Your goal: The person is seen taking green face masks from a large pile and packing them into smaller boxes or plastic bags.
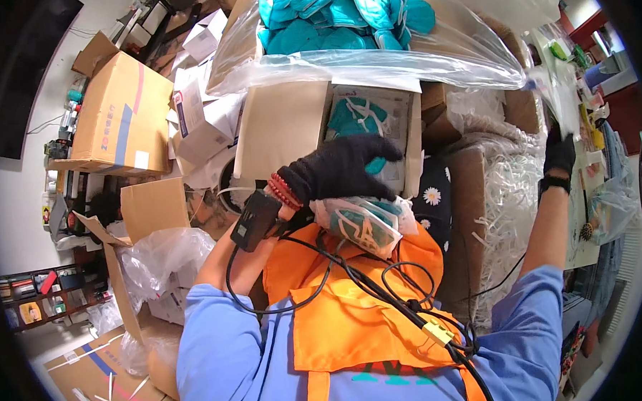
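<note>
My left hand (pixel 344 163), in a black glove, hovers over an open white box (pixel 282 130), thumb and fingers spread apart. In the box lie teal face masks (pixel 357 118) in clear wrapping, partly hidden by the glove. Just below my thumb, against the orange apron, is a clear bag of teal masks with white ear loops (pixel 365 227). Far out to the right, my gloved right hand (pixel 560 154) is closed on a whitish clear plastic bag (pixel 562 100), which looks blurred; its contents cannot be made out.
A plastic-lined carton (pixel 464 44) heaped with loose teal masks (pixel 334 17) stands beyond the white box. White boxes (pixel 202 112) and a brown carton (pixel 120 120) are piled left. A carton of white shredded strips (pixel 511 199) sits right. Black cables (pixel 382 291) hang across my apron.
</note>
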Tool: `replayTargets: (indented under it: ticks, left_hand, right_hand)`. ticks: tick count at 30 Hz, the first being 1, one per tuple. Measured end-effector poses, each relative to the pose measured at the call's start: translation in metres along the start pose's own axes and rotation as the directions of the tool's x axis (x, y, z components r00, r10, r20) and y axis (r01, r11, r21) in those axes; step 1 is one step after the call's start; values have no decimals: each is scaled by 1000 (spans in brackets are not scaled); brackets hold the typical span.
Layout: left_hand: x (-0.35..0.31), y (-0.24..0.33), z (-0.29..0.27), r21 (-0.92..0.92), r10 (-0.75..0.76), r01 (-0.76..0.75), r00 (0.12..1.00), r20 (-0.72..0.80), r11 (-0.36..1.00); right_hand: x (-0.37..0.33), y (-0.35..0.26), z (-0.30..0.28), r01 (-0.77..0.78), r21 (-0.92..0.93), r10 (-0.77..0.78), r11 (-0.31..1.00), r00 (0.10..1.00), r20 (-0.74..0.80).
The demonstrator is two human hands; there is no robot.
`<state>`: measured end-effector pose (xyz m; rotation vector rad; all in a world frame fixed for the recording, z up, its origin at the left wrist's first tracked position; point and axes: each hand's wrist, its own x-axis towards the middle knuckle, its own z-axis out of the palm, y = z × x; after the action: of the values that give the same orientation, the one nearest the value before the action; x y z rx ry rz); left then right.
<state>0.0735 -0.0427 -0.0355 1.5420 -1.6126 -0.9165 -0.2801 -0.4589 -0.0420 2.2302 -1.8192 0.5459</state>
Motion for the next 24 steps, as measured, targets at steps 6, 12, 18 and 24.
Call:
replayTargets:
  ticks: [6, 12, 18, 24]
  left_hand:
    - [-23, 9, 30, 164, 41, -64, 990, 137, 984]
    - [-28, 14, 53, 452, 260, -288, 958, 124, 844]
    - [-51, 21, 30, 158, 109, -84, 981, -160, 984]
    - [-34, 51, -54, -384, -157, -118, 775, -612, 916]
  right_hand:
    - [21, 7, 66, 130, 482, -291, 866, 916, 276]
    - [-108, -91, 9, -381, 916, -225, 125, 889, 400]
    - [-216, -144, -85, -492, 866, -418, 93, 770, 482]
    - [-227, -178, -128, -528, 848, -622, -40, 677, 392]
